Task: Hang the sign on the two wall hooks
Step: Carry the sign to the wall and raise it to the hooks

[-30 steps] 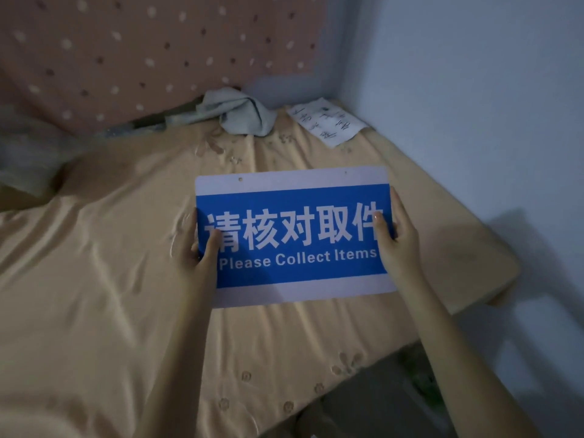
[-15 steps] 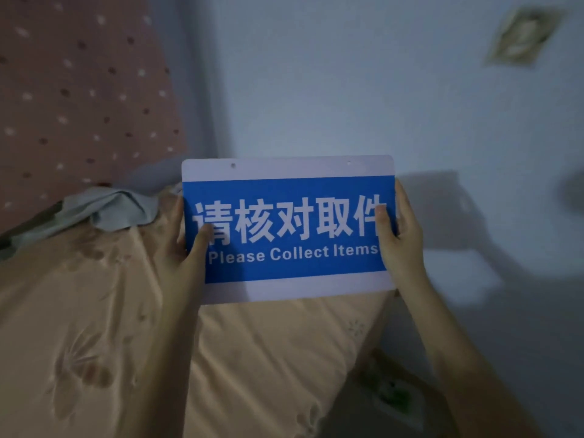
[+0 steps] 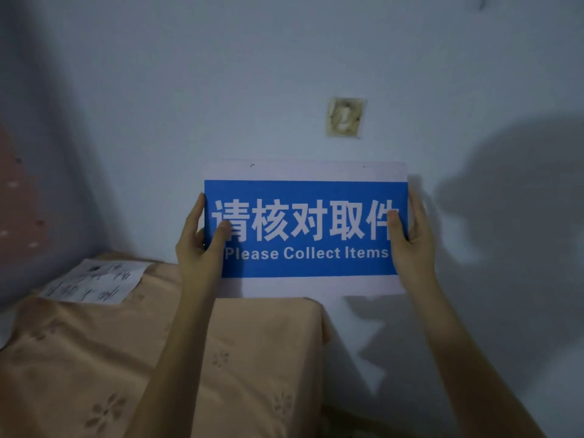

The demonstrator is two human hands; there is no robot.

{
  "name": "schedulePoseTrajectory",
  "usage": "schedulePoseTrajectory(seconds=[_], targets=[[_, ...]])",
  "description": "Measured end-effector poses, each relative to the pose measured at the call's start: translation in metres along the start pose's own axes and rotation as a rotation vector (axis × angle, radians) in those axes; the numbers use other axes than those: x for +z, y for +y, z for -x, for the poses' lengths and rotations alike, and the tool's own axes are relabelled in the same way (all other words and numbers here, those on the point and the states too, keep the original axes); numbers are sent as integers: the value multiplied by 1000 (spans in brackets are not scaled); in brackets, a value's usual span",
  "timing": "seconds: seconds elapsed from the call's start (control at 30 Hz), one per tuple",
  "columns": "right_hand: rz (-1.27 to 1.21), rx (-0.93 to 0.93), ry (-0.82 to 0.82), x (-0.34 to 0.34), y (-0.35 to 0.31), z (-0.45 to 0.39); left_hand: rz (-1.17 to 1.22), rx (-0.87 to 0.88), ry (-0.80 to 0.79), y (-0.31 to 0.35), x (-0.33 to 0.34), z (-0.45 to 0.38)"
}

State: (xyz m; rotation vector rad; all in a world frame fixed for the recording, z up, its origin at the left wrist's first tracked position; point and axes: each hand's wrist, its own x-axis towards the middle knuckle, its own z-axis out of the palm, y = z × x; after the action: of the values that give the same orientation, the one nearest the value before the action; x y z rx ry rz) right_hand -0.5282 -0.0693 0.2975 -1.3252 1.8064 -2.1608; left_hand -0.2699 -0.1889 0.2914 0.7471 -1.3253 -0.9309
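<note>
A blue and white sign (image 3: 305, 229) reading "Please Collect Items" is held upright in front of the pale wall. My left hand (image 3: 199, 240) grips its left edge, thumb on the front. My right hand (image 3: 410, 241) grips the right edge the same way. Two small holes sit in the sign's white top strip. A square yellowish hook pad (image 3: 345, 117) is stuck on the wall just above the sign, right of its middle. I see no second hook in view.
A table under a peach embroidered cloth (image 3: 94, 358) stands against the wall below and left of the sign. A handwritten paper sheet (image 3: 94, 281) lies at its far corner. Shadows of my arms fall on the wall (image 3: 221, 74) at right.
The view swung right and up from the table to the wall. Both hands carried the sign up off the table and now hold it before the wall, under the hook pad.
</note>
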Motion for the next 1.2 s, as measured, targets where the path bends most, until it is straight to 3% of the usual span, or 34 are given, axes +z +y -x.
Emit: schedulePoseTrajectory(seconds=[0.2, 0.63, 1.2], targets=[[5, 8, 167, -60, -1, -55, 68, 95, -126, 14, 89, -30], [141, -147, 314, -154, 6, -156, 242, 156, -238, 42, 247, -69], [190, -326, 381, -219, -22, -257, 353, 270, -274, 96, 363, -117]])
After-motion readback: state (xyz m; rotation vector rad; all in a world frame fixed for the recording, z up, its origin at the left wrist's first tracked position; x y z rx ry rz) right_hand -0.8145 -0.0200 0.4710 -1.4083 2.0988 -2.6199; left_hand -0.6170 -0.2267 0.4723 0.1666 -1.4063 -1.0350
